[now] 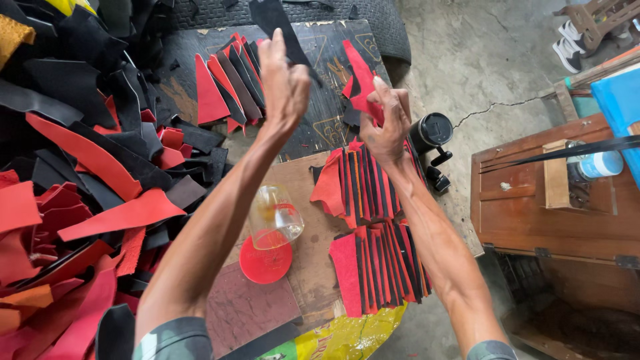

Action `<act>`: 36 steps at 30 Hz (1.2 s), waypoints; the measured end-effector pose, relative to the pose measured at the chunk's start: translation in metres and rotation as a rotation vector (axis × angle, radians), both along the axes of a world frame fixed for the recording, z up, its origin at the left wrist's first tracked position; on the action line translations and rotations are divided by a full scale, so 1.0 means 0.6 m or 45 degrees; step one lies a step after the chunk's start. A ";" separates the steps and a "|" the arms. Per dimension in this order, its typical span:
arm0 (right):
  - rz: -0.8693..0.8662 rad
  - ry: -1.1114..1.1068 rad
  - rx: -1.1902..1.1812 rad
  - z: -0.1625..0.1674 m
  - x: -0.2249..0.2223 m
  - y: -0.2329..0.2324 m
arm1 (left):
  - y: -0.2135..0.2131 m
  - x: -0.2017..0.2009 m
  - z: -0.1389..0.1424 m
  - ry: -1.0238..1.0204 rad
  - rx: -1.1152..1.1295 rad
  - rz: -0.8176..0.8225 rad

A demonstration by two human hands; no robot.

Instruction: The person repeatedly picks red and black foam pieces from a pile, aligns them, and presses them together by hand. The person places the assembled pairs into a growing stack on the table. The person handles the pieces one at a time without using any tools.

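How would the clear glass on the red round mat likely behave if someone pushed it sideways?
The clear glass looks tall over a narrow base, so it would probably tip rather than slide. The red round mat under it may add grip. Being thin glass, it seems fragile.

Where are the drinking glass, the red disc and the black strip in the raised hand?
Glass [277, 223], head view, on its clear side wall.
Red disc [261, 268], head view, on its flat face.
Black strip [272, 15], head view, on its upper end above the left hand [283, 83].

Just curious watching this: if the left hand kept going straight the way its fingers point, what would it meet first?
Probably only the black strip the left hand already pinches; beyond that, perhaps the dark mat, though depth is unclear.
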State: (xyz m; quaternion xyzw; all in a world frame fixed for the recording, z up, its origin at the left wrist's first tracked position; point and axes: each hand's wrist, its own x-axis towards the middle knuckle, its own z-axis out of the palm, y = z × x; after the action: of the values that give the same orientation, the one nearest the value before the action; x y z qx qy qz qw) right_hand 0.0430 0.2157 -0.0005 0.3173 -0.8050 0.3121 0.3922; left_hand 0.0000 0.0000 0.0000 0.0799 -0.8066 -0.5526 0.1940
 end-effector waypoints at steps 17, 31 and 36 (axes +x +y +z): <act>0.089 -0.703 -0.065 -0.002 -0.065 0.077 | -0.013 -0.125 -0.017 0.206 0.624 -0.537; 0.144 -1.191 0.145 -0.089 -0.179 0.117 | 0.124 -0.144 -0.069 0.278 0.200 -0.250; 0.150 -1.157 0.089 -0.103 -0.182 0.124 | 0.155 -0.148 -0.086 0.312 0.160 -0.210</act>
State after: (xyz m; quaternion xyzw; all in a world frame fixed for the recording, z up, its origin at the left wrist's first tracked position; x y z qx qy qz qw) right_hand -0.0665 0.2904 -0.0622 0.2066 -0.8861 0.4139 -0.0300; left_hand -0.0885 0.0931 -0.0516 -0.0425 -0.7446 -0.6215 0.2397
